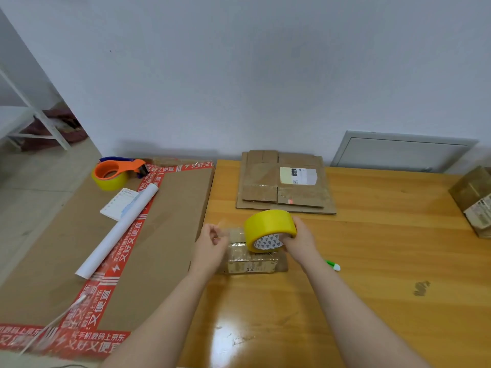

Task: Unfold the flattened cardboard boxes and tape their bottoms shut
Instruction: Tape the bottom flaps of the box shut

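Observation:
A small cardboard box (252, 261) with glossy tape on its top stands on the wooden table (372, 261) in front of me. My right hand (300, 239) grips a yellow tape roll (268, 227) that stands on edge on the box. My left hand (211, 241) pinches the clear free end of the tape at the box's left side. A stack of flattened cardboard boxes (284, 181) with a white label lies at the back of the table.
To the left lies a large flat carton (164, 235) with red printed tape, bearing an orange tape dispenser (117, 171), a notepad (119, 204) and a white paper roll (117, 231). A green pen (333, 264) lies by my right arm. Another box (475, 200) stands at the right edge.

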